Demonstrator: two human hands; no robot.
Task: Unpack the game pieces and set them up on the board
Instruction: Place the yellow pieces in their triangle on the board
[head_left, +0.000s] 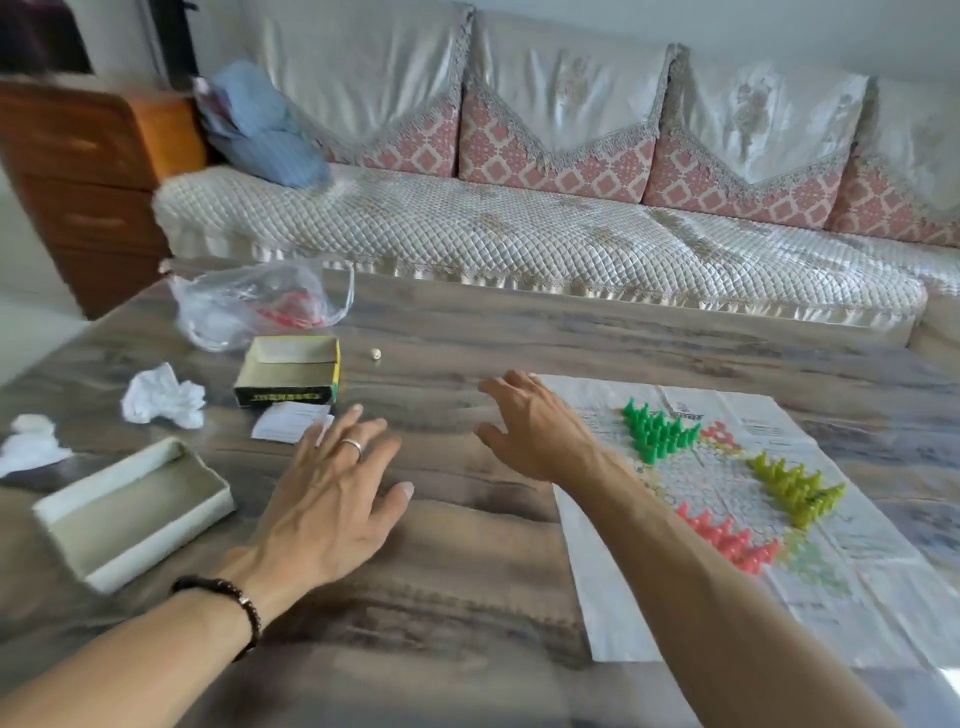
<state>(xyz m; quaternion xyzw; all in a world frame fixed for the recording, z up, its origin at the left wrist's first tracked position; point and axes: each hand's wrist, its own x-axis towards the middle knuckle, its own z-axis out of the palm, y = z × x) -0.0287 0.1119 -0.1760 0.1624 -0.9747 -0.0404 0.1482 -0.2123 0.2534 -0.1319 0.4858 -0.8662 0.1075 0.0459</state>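
I watched both bare forearms reach forward. The left hand (332, 499) lay palm down, fingers straight and spread, a ring on one finger and a dark bead bracelet at the wrist. The right hand (530, 431) was further out, fingers loosely curved, seemingly holding nothing.

Board (727, 467) print blurred, right corner cut off, red pieces in bag (291, 312) indistinct (crumpled plastic)

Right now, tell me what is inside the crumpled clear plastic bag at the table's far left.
Through the clear plastic bag, red pieces show; their count and anything beneath the folds stays hidden.
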